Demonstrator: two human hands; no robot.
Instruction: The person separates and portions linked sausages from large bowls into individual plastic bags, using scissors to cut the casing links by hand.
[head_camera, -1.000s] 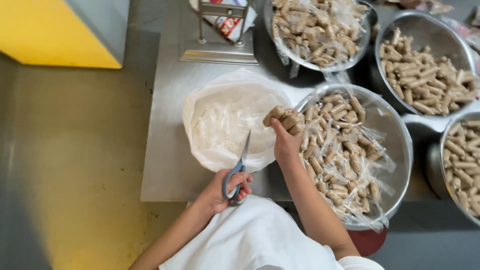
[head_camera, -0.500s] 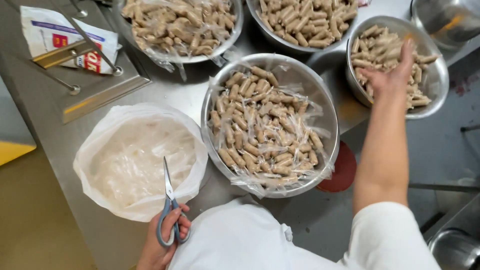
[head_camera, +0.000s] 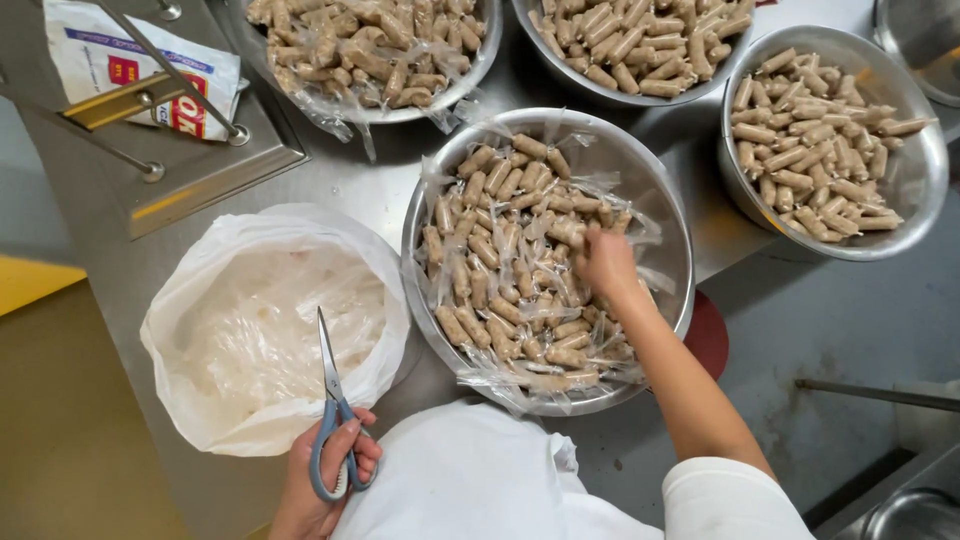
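Two hands are at work over a steel table (head_camera: 380, 190). Left hand (head_camera: 325, 485) grips blue-handled scissors (head_camera: 330, 415), blades closed and pointing up over a white bag (head_camera: 265, 325) of clear wrappers. Right hand (head_camera: 605, 265) reaches into the near bowl (head_camera: 548, 260), fingers curled down among plastic-wrapped sausages (head_camera: 500, 270); whether it holds one cannot be told. Three more bowls sit beyond, the right one (head_camera: 835, 140) holding unwrapped sausages.
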